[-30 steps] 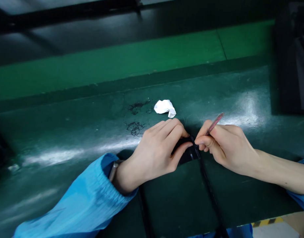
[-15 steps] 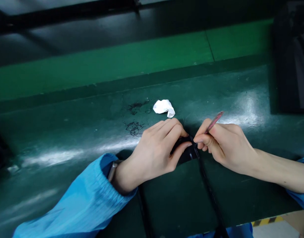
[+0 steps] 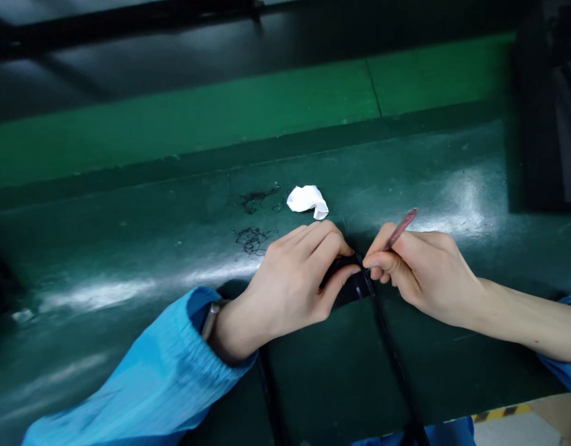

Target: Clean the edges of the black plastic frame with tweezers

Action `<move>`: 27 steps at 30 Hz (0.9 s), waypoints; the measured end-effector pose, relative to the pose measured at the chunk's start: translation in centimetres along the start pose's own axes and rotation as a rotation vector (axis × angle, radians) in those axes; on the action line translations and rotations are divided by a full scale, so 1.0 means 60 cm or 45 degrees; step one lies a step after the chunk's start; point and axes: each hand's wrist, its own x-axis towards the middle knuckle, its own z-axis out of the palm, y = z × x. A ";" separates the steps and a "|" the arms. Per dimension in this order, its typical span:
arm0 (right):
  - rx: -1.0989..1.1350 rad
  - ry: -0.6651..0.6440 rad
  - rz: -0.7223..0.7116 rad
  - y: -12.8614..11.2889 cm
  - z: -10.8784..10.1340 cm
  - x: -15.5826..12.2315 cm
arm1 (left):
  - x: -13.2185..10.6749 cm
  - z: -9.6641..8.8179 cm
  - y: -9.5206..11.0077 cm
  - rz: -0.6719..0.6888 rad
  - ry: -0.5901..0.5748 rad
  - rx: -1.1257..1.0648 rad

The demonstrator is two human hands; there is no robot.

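My left hand [image 3: 294, 282] is closed around a small black part [image 3: 353, 288] that rests on the dark green work surface [image 3: 127, 248]. Thumb and fingers pinch its left end. My right hand [image 3: 420, 269] is closed on a thin reddish tool [image 3: 400, 228], held like a pen, with its tip hidden at the right end of the black part. A thin black strap or cable [image 3: 397, 365] runs from the part down toward me.
A crumpled white scrap [image 3: 307, 200] lies just beyond my left hand. Dark thread-like scribbles [image 3: 253, 238] mark the surface beside it. A bright green raised band [image 3: 196, 118] runs along the back. A dark object [image 3: 550, 105] stands at the right edge.
Both hands stay in the same grip on the part and the tool. The seam in the green band behind has shifted left.
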 end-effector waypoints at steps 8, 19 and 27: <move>-0.014 -0.027 0.014 -0.001 -0.001 -0.002 | 0.001 -0.001 0.002 -0.005 0.001 0.004; 0.001 -0.019 0.007 0.001 -0.001 -0.002 | 0.002 -0.001 0.003 0.000 -0.002 0.006; 0.012 0.017 0.007 0.002 0.000 0.000 | 0.002 -0.001 0.002 0.004 0.000 0.005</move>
